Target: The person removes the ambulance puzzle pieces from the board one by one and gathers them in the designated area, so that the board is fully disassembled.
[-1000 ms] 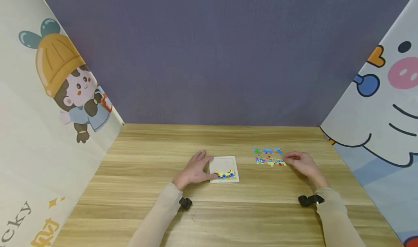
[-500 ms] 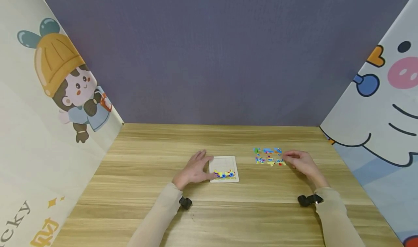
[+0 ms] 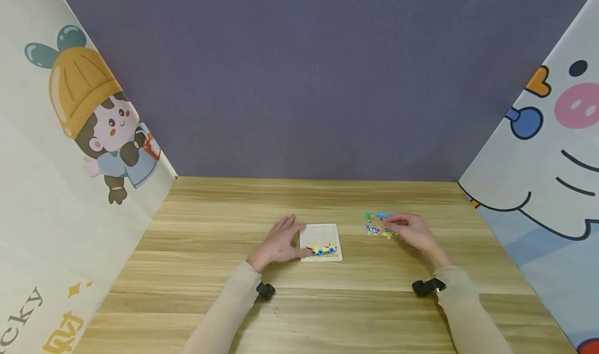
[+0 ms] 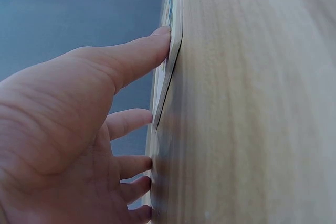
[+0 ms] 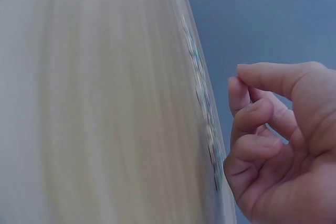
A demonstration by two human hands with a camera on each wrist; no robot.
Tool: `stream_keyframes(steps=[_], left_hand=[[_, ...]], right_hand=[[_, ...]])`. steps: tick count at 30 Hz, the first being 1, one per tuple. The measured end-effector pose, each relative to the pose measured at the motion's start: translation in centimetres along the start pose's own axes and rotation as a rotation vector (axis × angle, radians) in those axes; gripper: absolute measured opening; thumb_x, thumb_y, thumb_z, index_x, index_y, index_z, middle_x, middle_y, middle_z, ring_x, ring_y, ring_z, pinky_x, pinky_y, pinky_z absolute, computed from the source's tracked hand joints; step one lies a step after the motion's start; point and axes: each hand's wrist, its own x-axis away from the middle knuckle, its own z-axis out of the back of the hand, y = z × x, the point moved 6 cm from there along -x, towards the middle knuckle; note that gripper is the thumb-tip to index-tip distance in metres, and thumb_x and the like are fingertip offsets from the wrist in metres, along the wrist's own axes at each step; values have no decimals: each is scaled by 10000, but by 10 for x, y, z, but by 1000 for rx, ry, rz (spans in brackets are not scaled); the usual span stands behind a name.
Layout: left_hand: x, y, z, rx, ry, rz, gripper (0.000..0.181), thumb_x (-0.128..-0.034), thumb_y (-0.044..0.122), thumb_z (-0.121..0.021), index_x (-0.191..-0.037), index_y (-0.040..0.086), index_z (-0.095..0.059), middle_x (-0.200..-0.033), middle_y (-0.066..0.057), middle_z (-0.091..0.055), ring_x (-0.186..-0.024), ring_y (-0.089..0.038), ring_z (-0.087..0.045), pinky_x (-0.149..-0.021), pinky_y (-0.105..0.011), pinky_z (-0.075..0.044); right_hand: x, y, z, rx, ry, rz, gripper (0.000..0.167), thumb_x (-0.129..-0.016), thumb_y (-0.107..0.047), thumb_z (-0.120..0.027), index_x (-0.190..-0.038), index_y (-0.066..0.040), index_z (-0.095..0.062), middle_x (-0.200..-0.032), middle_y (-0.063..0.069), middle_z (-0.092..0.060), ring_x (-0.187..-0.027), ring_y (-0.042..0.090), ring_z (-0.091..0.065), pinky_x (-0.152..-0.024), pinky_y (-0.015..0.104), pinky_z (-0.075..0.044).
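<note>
A small white-framed puzzle board (image 3: 318, 234) lies on the table, showing a yellow vehicle with blue wheels along its near edge. My left hand (image 3: 279, 242) rests at its left side, fingers spread. In the left wrist view the thumb (image 4: 157, 45) lies on the board's rim and the other fingertips reach down to the tabletop. To the right lie several colourful puzzle pieces (image 3: 373, 230) in two rows. Over the right end of these rows hovers my right hand (image 3: 414, 234), fingers curled, thumb tip against the forefinger. In the right wrist view nothing shows between those tips, and the pieces (image 5: 202, 95) lie apart below.
The wood-grain table (image 3: 224, 203) ends at a dark blue-grey back panel (image 3: 299, 83). Side panels with cartoon prints, a child in a yellow hat (image 3: 89, 91) and a white character (image 3: 561, 161), stand left and right. Each wrist wears a black device (image 3: 265, 291).
My right hand has moved left from beside the puzzle pieces to above their right end, covering some of them. The left hand and the board have stayed in place.
</note>
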Motion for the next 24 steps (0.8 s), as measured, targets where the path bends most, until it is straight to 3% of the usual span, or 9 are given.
stream_keyframes(steps=[11, 16, 24], left_hand=[[0, -1, 1, 1, -1, 4, 854, -934, 522, -768, -1625, 139, -446, -1780, -212, -154, -1659, -434, -97, -1342, -638, -99], [1, -1, 1, 0, -2, 4, 855, -931, 523, -771, -1625, 141, -447, -1781, -211, -154, -1659, -431, -100, -1342, -638, -103], [1, -2, 1, -5, -3, 6, 862, -928, 530, -770, -1626, 143, -445, -1780, -213, -156, -1656, -438, -105, -1339, -642, -106]], right_hand=[[-5, -23, -34, 41, -66, 52, 350, -1010, -276, -749, -1224, 1, -741, -1113, 162, -758, -743, 127, -586, -576, 238, -497], [-7, -33, -48, 19, -91, 64, 319, -997, -222, -752, -1203, 22, -740, -1098, 154, -761, -799, 150, -618, -601, 235, -508], [-7, -46, -70, 44, -138, 85, 289, -979, -256, -768, -1165, -36, -767, -1058, 100, -763, -775, 140, -614, -615, 248, -524]])
